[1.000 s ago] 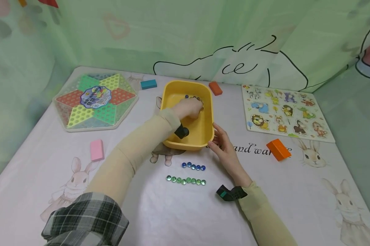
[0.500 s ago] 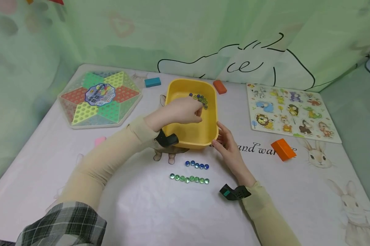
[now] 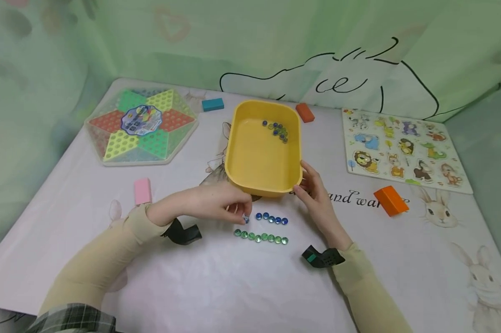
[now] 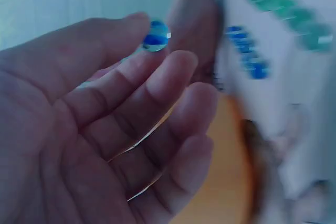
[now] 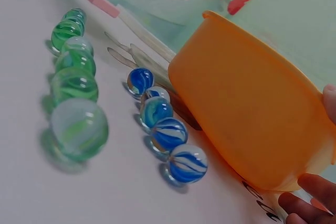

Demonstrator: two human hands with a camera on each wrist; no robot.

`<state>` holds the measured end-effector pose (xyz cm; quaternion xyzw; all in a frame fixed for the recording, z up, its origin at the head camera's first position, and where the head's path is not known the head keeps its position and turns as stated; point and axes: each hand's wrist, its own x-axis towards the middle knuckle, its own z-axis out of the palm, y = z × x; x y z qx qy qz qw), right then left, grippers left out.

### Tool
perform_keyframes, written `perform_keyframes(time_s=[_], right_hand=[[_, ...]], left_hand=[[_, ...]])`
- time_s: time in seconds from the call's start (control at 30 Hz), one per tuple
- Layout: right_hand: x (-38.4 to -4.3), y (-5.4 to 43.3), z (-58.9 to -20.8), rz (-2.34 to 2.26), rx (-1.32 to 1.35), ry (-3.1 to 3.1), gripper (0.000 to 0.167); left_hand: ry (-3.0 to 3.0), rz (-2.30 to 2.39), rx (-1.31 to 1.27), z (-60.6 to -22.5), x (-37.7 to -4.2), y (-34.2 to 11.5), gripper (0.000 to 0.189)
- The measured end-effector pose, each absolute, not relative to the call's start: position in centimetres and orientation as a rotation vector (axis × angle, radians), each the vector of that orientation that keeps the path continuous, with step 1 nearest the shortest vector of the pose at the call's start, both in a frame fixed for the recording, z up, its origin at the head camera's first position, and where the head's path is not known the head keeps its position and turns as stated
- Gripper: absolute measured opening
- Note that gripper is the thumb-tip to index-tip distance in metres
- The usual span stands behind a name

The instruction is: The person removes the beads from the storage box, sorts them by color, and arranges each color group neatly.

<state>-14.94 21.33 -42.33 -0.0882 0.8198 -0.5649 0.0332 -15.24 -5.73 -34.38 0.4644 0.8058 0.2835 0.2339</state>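
A blue-and-clear marble (image 4: 156,36) is pinched between the thumb and index finger of my left hand (image 3: 217,201), its other fingers loosely bent below. In the head view this hand is in front of the yellow tub (image 3: 258,157), at the left end of a row of blue marbles (image 3: 272,218). A longer row of green marbles (image 3: 261,237) lies nearer me. My right hand (image 3: 318,203) grips the tub's near right corner, one digit up by the rim and fingertips low on the wall in the right wrist view. Several blue and yellowish marbles (image 3: 278,130) lie in the tub's far right part.
A Chinese checkers board (image 3: 142,127) lies at the back left, and an animal puzzle board (image 3: 404,148) at the back right. Around the tub are blue (image 3: 213,104), red-orange (image 3: 305,112), orange (image 3: 391,200) and pink blocks (image 3: 142,191).
My left hand has come out of the tub with a blue marble and moved toward me to the left end of the blue row. The right hand stays at the tub's corner.
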Motion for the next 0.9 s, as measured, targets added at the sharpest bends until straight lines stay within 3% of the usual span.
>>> perform_keyframes(time_s=[0.37,0.9], right_hand=[[-15.1,21.4,-42.5,-1.746,-0.251,2.509,0.060],[-15.0,21.2,-42.3,-1.743,-0.255,2.509,0.060]], left_hand=[[2.193,0.831,1.155,-38.3,-14.0,-7.3,0.008],[2.470,0.893,0.915,-39.7,-14.3,-5.1,0.011]])
